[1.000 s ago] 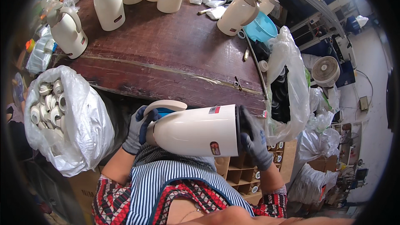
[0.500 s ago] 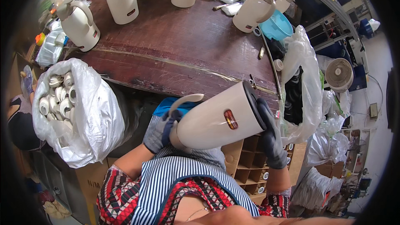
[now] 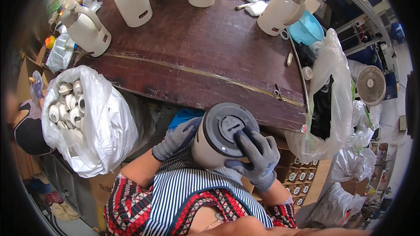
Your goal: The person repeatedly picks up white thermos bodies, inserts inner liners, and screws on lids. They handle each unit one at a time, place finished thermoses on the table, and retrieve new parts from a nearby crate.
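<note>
I hold a cream thermos jug (image 3: 205, 150) upside down over my lap, its round grey base (image 3: 227, 129) turned up toward me. My right hand (image 3: 256, 159), in a grey knit glove, lies across the base with the fingers spread on the grey disc. My left hand (image 3: 175, 140), also in a grey glove, grips the jug's body from the left side. The jug's top and handle are hidden below against my striped apron.
A dark wooden table (image 3: 197, 57) lies ahead, with several cream jugs (image 3: 131, 0) along its far edge and a blue bowl (image 3: 306, 30). A white sack of small white parts (image 3: 70, 105) stands left. Clear plastic bags (image 3: 328, 100) hang at the right, near a fan (image 3: 371, 85).
The jug has turned from lying sideways to standing base up. My right hand has moved from its end onto the grey base.
</note>
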Demonstrator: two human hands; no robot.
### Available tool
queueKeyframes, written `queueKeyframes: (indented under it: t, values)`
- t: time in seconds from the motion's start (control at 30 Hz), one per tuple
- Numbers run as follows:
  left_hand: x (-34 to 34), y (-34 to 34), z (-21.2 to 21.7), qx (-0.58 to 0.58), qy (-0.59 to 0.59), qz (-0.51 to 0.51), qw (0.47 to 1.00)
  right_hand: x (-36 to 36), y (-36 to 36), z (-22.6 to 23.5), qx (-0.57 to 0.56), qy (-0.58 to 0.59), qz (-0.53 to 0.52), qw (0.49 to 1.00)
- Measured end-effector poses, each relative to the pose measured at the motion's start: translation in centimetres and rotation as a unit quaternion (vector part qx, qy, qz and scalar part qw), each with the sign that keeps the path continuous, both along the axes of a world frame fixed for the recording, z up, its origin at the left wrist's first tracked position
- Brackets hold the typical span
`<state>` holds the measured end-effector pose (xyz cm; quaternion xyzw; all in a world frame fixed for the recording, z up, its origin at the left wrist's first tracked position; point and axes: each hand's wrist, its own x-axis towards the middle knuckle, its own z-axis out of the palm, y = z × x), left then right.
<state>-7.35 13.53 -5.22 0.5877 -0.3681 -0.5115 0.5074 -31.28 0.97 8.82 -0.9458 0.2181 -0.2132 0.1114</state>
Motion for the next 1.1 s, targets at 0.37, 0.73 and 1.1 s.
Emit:
queueKeyframes:
  t: [0.37,0.73,1.1]
  values:
    - [4.5,-7.5,7.9,-0.212,-0.193,-0.109,0.952,2.5,-9.7,-3.7,0.167,0.0,0.281,0.945]
    - [8.0,-12.5,3.3,-0.116,0.169,-0.158,0.966,4.6,-12.4,0.2,0.176,0.167,0.432,0.869]
    - [6.0,-14.5,7.2,-0.2,-0.213,-0.339,0.894,6.5,-10.8,0.5,0.249,0.13,0.48,0.831]
